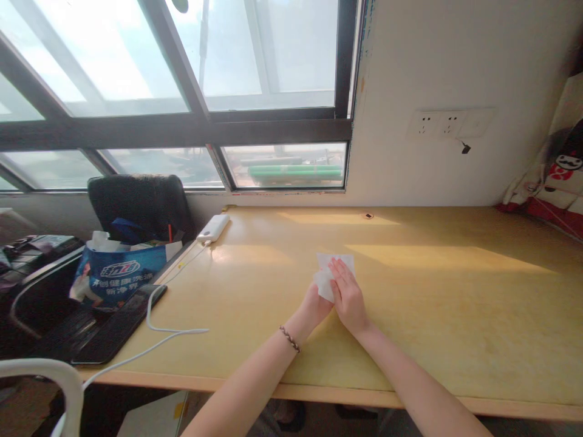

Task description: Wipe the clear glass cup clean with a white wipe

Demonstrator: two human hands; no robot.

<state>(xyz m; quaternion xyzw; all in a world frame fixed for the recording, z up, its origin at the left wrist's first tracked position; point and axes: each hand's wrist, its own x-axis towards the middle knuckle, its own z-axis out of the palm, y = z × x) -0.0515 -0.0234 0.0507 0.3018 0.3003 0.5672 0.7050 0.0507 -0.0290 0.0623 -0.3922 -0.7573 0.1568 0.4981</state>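
Note:
A thin white sheet, which looks like a tissue (pixel 325 285), is sandwiched between my two hands above the middle of the table. Beneath it lies my left hand (pixel 317 305), its fingers mostly covered by the sheet; a braided bracelet circles that wrist. My right hand (pixel 350 297) presses down on the sheet from above, fingers held together and stretched along it. Corners of the tissue stick out past the fingertips and to the left.
The wooden table (pixel 455 315) spreads around my hands. At its left edge are a white power strip (pixel 214 228) with a white cable (pixel 175 332) and a flat black panel (pixel 121 325). Beyond stand a blue bag (pixel 122 273) and black chair (pixel 139 200). A cloth bundle (pixel 555 188) sits at right.

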